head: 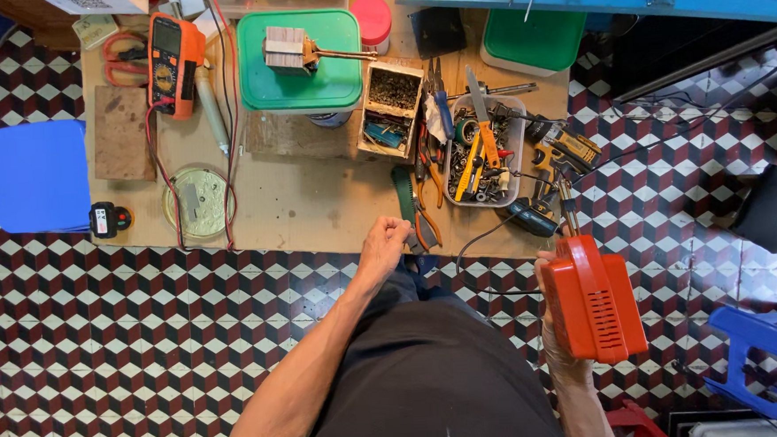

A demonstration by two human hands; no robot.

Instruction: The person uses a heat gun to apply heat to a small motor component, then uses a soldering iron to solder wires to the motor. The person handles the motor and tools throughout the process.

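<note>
Right hand [561,325] gripping red soldering gun [593,298], fingers wrapping its body, tip pointing at counter [317,204]; left hand [383,245] curling shut near pliers [426,221] just beyond fingers, contents unclear; next move needing steady aim

An orange multimeter [170,61] with a small grey screen lies at the board's far-left edge.

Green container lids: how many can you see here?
2. One green lid sits on the workbench under a small metal block; the other lies farther right, partly beneath the blue shelf. More may be hidden.
</note>
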